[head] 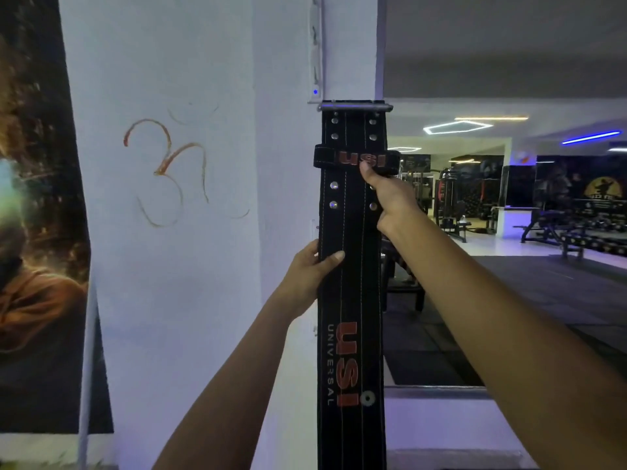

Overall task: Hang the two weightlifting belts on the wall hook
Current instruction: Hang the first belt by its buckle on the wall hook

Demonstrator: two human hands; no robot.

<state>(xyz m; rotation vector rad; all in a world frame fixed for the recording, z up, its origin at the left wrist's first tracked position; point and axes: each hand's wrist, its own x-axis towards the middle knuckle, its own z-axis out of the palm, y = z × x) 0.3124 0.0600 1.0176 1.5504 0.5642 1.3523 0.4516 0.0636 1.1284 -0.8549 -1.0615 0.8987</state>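
A black belt (349,300) hangs straight down against the corner of a white pillar (210,232), its metal buckle (355,106) at the top, level with the foot of a pale strip (315,45) fixed to the pillar. Whether the buckle sits on a hook is hidden — no hook shows. The left hand (310,273) grips the belt's left edge partway down, thumb across the front and fingers curled behind. The right hand (390,198) is closed on the belt higher up, its thumb pressed on the loop (356,160) with the red lettering. Only one belt is in view; the second cannot be seen.

The likely trouble, as I judge it: if the buckle is only resting against the wall and not caught, letting go with both hands would drop the stiff, heavy belt to the floor. Pulling down at the left edge could also tip the buckle sideways and slip it off.

Around it, a dark poster (37,215) hangs on the left and an orange symbol (169,171) is drawn on the pillar. To the right the gym opens out, with benches (549,228) well apart — nothing blocks the hands.
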